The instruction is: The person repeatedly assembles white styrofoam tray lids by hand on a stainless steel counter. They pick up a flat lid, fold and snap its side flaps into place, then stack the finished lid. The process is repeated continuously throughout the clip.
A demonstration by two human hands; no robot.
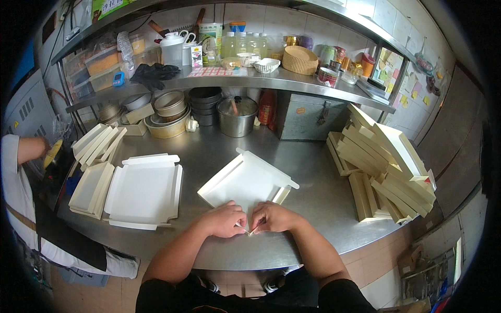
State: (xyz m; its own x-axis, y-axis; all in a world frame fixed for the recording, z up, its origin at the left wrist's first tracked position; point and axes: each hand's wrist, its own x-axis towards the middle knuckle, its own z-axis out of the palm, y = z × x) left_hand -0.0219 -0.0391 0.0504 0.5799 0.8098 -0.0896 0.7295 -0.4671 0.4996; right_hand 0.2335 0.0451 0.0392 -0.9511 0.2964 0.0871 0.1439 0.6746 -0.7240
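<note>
A cardboard box blank [248, 180], white inside and cream outside, lies turned cornerwise on the steel worktop in front of me. Its nearest corner is between my two hands. My left hand [228, 219] pinches the left side of that corner, fingers curled. On the right side of the same corner, my right hand [270, 217] pinches the cardboard in the same way. The two hands almost meet at the corner's tip. Side walls stand partly raised along the edges, and a loose flap sticks out at the right corner. My fingers hide part of the fold.
To the left lie a flat box blank [143, 190] and several folded trays [93, 190]. A leaning pile of folded trays [386, 167] stands at right. Pots [237, 117] and a metal case [310, 117] line the back under a loaded shelf [229, 81]. A co-worker [31, 193] stands at left.
</note>
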